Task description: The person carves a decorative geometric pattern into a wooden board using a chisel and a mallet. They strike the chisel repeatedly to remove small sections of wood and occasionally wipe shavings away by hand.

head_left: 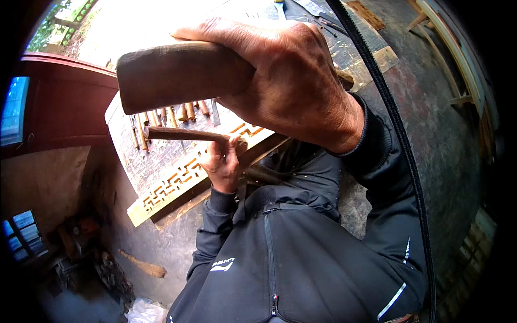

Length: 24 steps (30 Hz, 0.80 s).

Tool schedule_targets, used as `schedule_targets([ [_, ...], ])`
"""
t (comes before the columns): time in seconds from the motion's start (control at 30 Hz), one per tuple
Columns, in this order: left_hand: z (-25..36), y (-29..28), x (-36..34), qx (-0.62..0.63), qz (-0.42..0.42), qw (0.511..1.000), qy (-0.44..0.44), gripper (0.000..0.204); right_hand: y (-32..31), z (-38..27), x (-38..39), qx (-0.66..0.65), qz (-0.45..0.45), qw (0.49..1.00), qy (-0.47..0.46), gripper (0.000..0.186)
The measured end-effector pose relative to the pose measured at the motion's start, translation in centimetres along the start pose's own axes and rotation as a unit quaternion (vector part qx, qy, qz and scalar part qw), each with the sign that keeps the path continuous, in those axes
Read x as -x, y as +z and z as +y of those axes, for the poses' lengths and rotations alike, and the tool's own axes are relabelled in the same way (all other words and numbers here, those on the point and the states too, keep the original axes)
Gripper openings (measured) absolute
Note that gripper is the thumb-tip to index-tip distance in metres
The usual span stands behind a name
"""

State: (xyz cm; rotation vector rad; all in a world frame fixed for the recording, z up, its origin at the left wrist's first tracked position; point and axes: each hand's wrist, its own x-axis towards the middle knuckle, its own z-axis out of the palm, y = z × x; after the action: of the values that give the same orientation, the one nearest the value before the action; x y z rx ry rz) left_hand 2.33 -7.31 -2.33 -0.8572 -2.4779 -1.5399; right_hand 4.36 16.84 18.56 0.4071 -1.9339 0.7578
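Note:
Raised close to the camera, my right hand (293, 81) is wrapped round a dark wooden mallet (183, 72), whose broad flat block points left. Lower down, my left hand (222, 164) grips a wooden-handled chisel (180, 134); its handle slants left, below the mallet and apart from it. The chisel's blade is hidden, so I cannot tell whether it touches the wood. Beneath my left hand lies a long pale board (141, 211) with a cut-through lattice pattern, along the near edge of the worktable (129, 167).
Several wooden-handled chisels (142, 134) lie in a row on the table beyond the board. At the far end are a brush (279, 8) and dark tools (328, 22). A straw broom (144, 265) lies on the floor at left, near a white plastic bag (145, 311). A black strap (396, 118) crosses the view.

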Motion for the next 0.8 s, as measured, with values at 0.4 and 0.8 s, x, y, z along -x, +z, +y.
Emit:
schedule_targets([
  [0.4,3.0,0.3,-1.5,-0.067,-0.013,0.993,0.097,0.017,-1.0,0.1,-1.7,0.139,0.025,0.987,-0.077,0.047],
  [0.8,2.6,0.5,-1.6,-0.097,-0.015,0.986,0.136,0.009,-1.9,-0.6,-0.7,0.259,-0.135,0.95,-0.107,0.045],
])
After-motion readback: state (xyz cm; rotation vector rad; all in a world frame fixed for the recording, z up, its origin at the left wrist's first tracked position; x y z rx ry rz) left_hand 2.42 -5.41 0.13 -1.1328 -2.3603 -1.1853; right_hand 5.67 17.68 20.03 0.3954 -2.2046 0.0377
